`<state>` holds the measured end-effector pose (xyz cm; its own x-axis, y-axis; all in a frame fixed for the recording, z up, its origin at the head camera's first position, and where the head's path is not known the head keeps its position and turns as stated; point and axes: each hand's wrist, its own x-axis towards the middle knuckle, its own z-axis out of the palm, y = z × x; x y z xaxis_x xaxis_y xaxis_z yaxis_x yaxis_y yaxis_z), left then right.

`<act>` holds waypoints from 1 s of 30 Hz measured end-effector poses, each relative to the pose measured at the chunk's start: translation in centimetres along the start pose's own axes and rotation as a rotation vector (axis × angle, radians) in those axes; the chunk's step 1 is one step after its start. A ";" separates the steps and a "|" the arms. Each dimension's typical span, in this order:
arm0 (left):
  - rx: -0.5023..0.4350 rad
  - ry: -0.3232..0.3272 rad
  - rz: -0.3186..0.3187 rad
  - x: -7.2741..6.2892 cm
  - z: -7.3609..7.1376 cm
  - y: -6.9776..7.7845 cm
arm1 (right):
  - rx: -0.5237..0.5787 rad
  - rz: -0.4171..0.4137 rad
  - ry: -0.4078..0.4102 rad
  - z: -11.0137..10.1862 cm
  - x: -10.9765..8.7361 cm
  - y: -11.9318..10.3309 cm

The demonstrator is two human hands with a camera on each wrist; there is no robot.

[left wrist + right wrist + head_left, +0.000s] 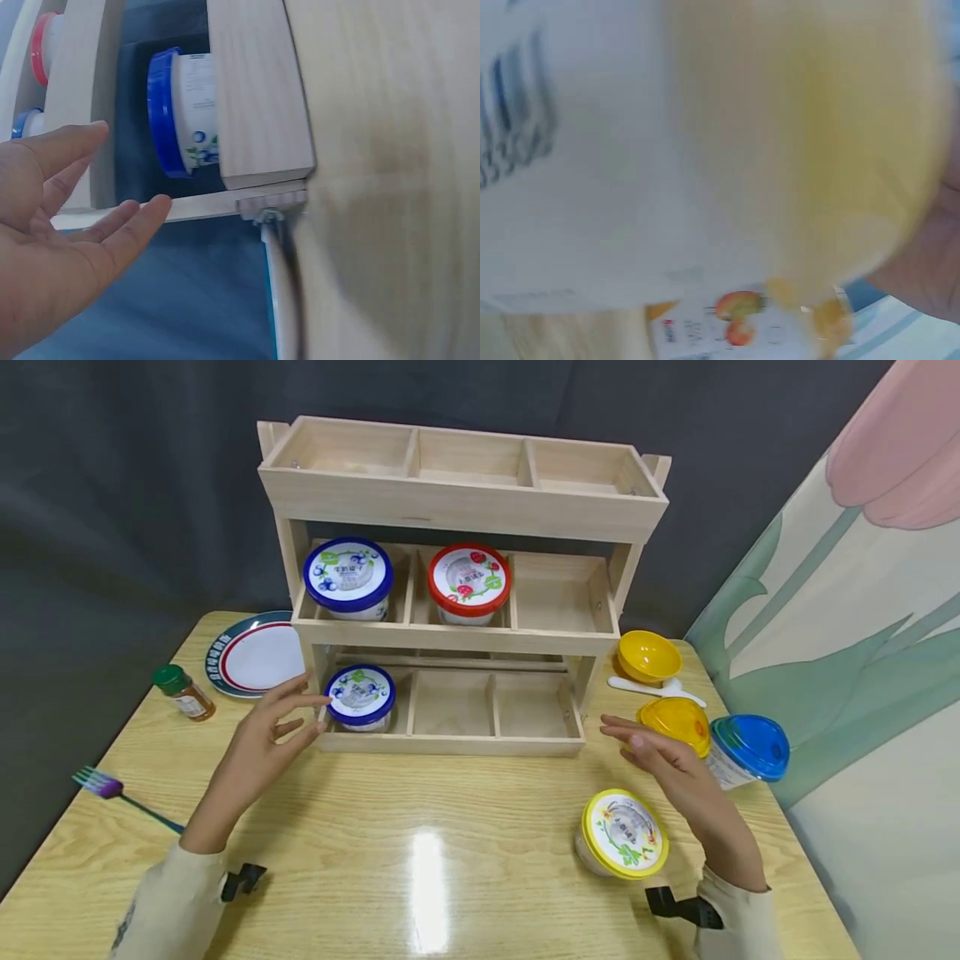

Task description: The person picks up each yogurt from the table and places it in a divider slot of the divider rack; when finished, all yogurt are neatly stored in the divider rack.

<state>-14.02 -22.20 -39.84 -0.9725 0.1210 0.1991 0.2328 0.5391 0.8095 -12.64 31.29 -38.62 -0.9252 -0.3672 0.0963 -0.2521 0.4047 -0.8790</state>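
A blue-lidded tub sits in the lower shelf's left compartment. My left hand is just left of it, fingers spread and holding nothing; in the left wrist view a gap separates the fingertips from the tub. Over the table's right side hovers my right hand, its fingers fairly straight with nothing held. Nearest below it stands a yellow-lidded tub, which fills much of the right wrist view as a blur. On the middle shelf are another blue-lidded tub and a red-lidded tub.
The wooden three-tier rack has divided compartments. To its left are a plate, a green-capped spice jar and a fork. At right lie a yellow bowl, a white spoon, a yellow-orange-lidded container and a blue-lidded cup.
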 end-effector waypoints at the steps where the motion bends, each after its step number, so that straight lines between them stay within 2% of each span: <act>1: -0.007 -0.003 -0.012 -0.1 0.0 -0.3 | -0.015 -0.013 0.012 0.0 -0.4 -0.4; 8: 0.009 -0.033 -0.117 -0.6 0.1 -2.0 | -0.123 -0.137 0.136 0.9 -2.9 -2.1; 13: -0.010 -0.095 -0.158 -0.4 0.0 -3.2 | -0.148 -0.142 0.248 1.8 -4.5 -2.6; 17: -0.033 -0.105 -0.152 -0.4 0.1 -3.8 | -0.174 -0.122 0.305 2.5 -5.6 -2.5; 21: -0.055 -0.115 -0.139 -0.1 0.3 -4.2 | -0.200 -0.132 0.317 3.1 -6.4 -2.0; 25: -0.069 -0.124 -0.159 0.2 0.4 -4.4 | -0.223 -0.116 0.327 3.5 -7.2 -1.5; 30: -0.076 -0.122 -0.142 0.3 0.6 -4.6 | -0.196 -0.106 0.373 4.2 -8.2 -0.7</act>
<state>-15.41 -24.15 -43.79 -0.9884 0.1509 0.0156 0.0890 0.4937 0.8651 -3.65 30.55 -40.78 -0.9211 -0.1018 0.3757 -0.3674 0.5458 -0.7530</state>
